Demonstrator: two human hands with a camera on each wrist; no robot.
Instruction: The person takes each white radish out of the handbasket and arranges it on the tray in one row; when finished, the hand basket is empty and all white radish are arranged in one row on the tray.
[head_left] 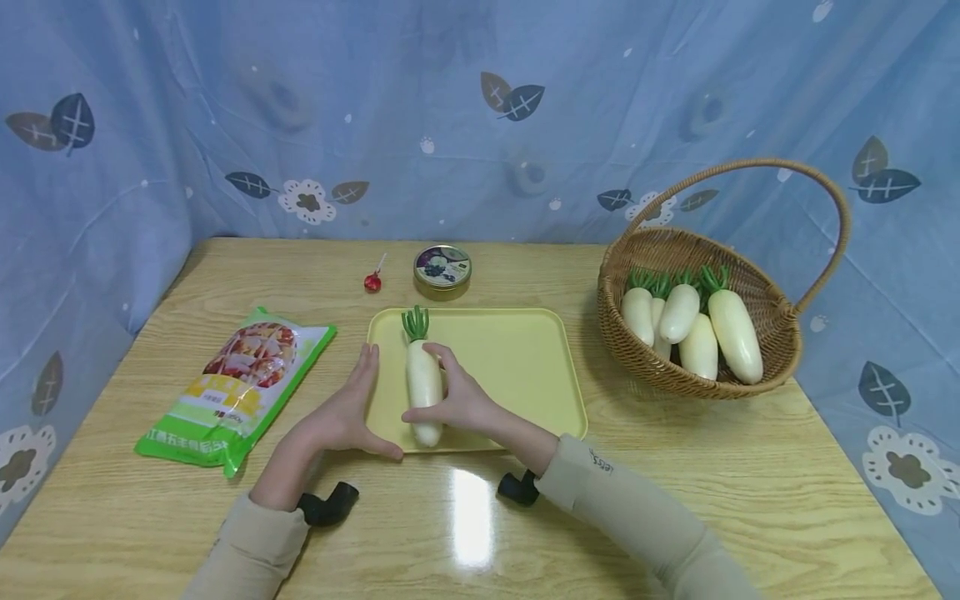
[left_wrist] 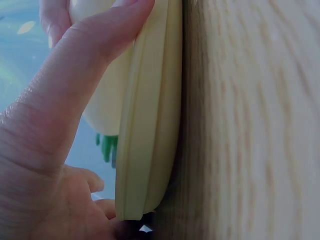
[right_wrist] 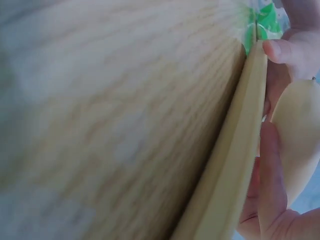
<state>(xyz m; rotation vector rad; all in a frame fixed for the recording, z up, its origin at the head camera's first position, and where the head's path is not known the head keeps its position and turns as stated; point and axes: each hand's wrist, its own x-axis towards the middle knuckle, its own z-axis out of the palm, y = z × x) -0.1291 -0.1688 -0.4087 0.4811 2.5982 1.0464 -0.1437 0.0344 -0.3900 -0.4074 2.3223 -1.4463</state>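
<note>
Two grips, a person's bare hands, work at a yellow tray (head_left: 510, 367) on the wooden table (head_left: 750, 467). One white radish (head_left: 425, 387) lies on the tray's left part, between the grips, its green stems pointing away from the person. The right grip (head_left: 468, 402) is grasping this radish from its right side, with the thumb across its near end and a finger farther up. The left grip (head_left: 341, 417) is released, its thumb and fingers spread about the tray's near left corner, thumb at the front edge and fingertips beside the left edge.

To the left of the left grip lies a green and white food bag (head_left: 236, 392) with a printed picture. Beyond both grips, past the tray, are a red lollipop (head_left: 372, 282) and a round tin (head_left: 442, 271). Well to the right of the right grip, a tilted wicker basket (head_left: 621, 354) with a tall handle holds five more white radishes (head_left: 737, 337). Behind everything, farthest from the grips, hangs a blue curtain (head_left: 450, 183) patterned with leaves and flowers.
</note>
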